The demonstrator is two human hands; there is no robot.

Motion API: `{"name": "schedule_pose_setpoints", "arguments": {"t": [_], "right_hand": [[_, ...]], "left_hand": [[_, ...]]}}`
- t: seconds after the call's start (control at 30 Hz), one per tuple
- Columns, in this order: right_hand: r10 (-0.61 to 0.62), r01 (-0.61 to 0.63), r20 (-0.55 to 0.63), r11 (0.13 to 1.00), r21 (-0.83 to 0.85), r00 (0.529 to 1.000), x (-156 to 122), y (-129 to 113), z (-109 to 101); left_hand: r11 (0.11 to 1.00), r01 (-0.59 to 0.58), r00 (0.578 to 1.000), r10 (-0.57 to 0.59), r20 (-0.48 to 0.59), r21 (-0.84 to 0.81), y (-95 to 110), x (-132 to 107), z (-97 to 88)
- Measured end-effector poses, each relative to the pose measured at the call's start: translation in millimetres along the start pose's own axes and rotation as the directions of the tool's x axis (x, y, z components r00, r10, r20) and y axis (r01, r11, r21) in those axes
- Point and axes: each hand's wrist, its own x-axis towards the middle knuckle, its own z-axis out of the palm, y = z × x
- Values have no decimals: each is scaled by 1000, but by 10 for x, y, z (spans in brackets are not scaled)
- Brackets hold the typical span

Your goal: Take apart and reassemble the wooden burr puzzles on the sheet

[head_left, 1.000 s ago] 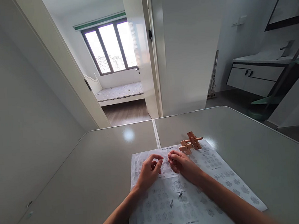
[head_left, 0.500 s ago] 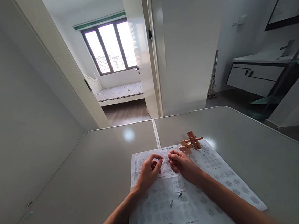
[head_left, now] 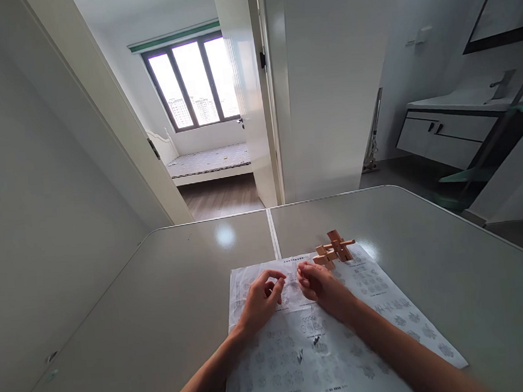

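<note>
A wooden interlocking puzzle (head_left: 335, 249) of crossed sticks stands at the far right corner of a printed paper sheet (head_left: 329, 360) on a grey table (head_left: 118, 328). My left hand (head_left: 259, 303) rests on the sheet with its fingers curled and thumb near the forefinger; nothing shows between them. My right hand (head_left: 320, 285) lies just right of it, fingers curled into a loose fist, its knuckles close to the puzzle without gripping it.
The table has a seam (head_left: 272, 234) down its middle and a rounded far edge. Behind it an open door (head_left: 247, 94) leads to a room with a window (head_left: 196, 83). A vanity cabinet (head_left: 447, 133) stands at the right.
My right hand has shifted slightly right and forward, closer to the wooden puzzle. The left hand has stayed where it was.
</note>
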Motion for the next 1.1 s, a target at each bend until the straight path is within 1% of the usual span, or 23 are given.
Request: {"name": "schedule_pose_setpoints", "arguments": {"t": [0.1,0.23,0.33,0.47,0.63,0.77,0.83,0.97,1.1], "right_hand": [[-11,9,43,999,41,999,-29,-69,4],[-46,24,102,978,209,994,-55,-162,-29],[-79,52,73,948,315,994,-58,-229,-78],[-115,87,46,913,400,992,-54,-317,-155],[-140,126,4,900,417,990,-63,-415,-242],[-151,176,-98,918,356,984,-77,-481,-291],[-163,200,-134,915,350,978,-82,-508,-314],[-179,220,-137,887,405,974,-97,-564,-353],[-188,225,-125,858,461,974,-131,-640,-369]], "left_hand": [[1000,-4,1000,4,1,-4,-2,-1,-6],[1000,2,1000,-2,-1,-9,-15,-2,-5],[1000,8,1000,-8,2,-13,-24,2,-1],[1000,11,1000,-11,1,-15,-41,6,3],[1000,26,1000,-26,4,-8,-42,-4,-2],[1000,22,1000,-21,12,-4,-45,-3,-3],[1000,18,1000,-18,14,-6,-58,2,-2],[1000,12,1000,-12,3,-7,-80,7,0],[1000,8,1000,-8,5,-6,-59,1,-6]]}}
